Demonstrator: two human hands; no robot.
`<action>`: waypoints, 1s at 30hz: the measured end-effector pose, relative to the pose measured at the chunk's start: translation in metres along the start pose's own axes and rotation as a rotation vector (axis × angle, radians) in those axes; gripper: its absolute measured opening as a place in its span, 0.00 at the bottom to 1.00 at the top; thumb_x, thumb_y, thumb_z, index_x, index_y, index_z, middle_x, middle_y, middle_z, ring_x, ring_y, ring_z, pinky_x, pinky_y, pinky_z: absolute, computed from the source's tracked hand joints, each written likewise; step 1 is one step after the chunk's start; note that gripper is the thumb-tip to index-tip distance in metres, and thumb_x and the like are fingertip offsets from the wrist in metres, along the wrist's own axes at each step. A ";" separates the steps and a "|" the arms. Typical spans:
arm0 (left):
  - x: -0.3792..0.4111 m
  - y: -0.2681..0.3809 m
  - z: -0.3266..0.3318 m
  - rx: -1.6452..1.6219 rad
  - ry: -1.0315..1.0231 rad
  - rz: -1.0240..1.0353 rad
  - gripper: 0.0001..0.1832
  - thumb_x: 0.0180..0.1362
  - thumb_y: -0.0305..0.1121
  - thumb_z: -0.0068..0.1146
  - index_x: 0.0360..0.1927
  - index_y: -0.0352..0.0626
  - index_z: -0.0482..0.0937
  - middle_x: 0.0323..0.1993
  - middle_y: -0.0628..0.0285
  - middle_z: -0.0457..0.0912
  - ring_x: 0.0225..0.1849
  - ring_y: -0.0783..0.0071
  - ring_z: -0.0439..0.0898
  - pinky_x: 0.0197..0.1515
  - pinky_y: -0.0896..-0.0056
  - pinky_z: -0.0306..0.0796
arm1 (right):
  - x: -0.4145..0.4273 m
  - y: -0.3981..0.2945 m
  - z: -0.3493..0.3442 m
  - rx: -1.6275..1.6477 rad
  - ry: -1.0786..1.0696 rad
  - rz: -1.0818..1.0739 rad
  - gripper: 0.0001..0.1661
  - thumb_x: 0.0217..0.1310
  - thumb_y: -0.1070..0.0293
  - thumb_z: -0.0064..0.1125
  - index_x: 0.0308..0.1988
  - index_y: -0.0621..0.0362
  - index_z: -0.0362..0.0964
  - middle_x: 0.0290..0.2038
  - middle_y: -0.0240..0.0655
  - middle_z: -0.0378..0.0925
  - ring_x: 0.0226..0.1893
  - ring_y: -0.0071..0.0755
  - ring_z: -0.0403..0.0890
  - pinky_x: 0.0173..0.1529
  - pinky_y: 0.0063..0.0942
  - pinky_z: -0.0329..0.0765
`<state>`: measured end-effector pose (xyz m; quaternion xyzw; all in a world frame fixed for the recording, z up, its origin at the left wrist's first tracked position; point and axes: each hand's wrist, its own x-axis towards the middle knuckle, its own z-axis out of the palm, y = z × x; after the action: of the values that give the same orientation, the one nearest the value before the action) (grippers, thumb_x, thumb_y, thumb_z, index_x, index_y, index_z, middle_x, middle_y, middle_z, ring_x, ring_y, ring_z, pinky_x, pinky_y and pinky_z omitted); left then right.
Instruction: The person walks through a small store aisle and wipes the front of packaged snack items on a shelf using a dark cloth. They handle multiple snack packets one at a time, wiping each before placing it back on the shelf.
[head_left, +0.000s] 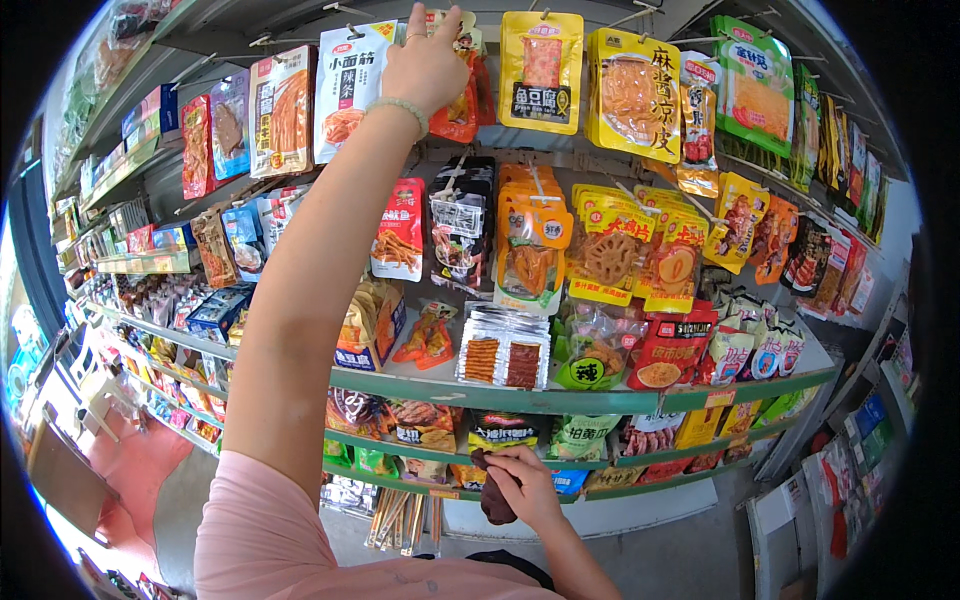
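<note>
My left arm reaches up across the snack rack. My left hand (426, 71) is at the top row, with two fingers extended upward and apart; its thumb side is hidden. Behind and just below it hang red-orange snack packets (455, 124), partly covered by the hand; contact with them cannot be made out. To its left is a white packet (341, 97), to its right a yellow fish tofu packet (541, 75). Low in front of me, my right hand (526, 484) grips a crumpled dark brown cloth (495, 499), beside the lower shelves.
Metal hooks carry rows of snack packets, such as yellow lotus-root packets (609, 255). Below runs a green shelf edge (495, 394) with clear-wrapped snack strips (504, 352) above it. Another rack stands right, a white chair (94, 375) far left. Thin sticks (401, 517) lean near the floor.
</note>
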<state>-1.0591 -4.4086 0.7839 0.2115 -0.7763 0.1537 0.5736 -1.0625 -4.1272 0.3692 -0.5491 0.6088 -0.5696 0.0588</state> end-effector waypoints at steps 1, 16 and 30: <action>0.000 0.004 0.003 0.001 -0.026 -0.020 0.34 0.55 0.34 0.46 0.69 0.63 0.60 0.70 0.40 0.51 0.56 0.35 0.72 0.59 0.50 0.68 | 0.000 0.001 -0.001 0.001 0.003 0.005 0.11 0.59 0.73 0.59 0.42 0.62 0.79 0.38 0.39 0.76 0.39 0.40 0.78 0.44 0.29 0.74; -0.100 0.006 -0.051 -0.448 0.184 0.274 0.19 0.65 0.28 0.45 0.59 0.49 0.73 0.58 0.45 0.71 0.57 0.58 0.74 0.56 0.64 0.69 | 0.003 0.006 -0.003 0.000 0.020 0.034 0.11 0.58 0.76 0.59 0.42 0.65 0.79 0.40 0.42 0.77 0.41 0.41 0.79 0.46 0.29 0.74; -0.346 -0.058 0.069 0.005 -0.955 -0.049 0.17 0.63 0.36 0.46 0.52 0.37 0.72 0.38 0.45 0.81 0.40 0.48 0.81 0.42 0.53 0.76 | -0.004 -0.005 0.032 0.057 -0.060 0.012 0.11 0.57 0.75 0.61 0.42 0.63 0.79 0.39 0.39 0.76 0.39 0.37 0.78 0.44 0.28 0.74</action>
<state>-0.9991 -4.4394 0.4328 0.2779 -0.9475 0.0276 0.1557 -1.0357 -4.1427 0.3596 -0.5604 0.5936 -0.5695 0.0961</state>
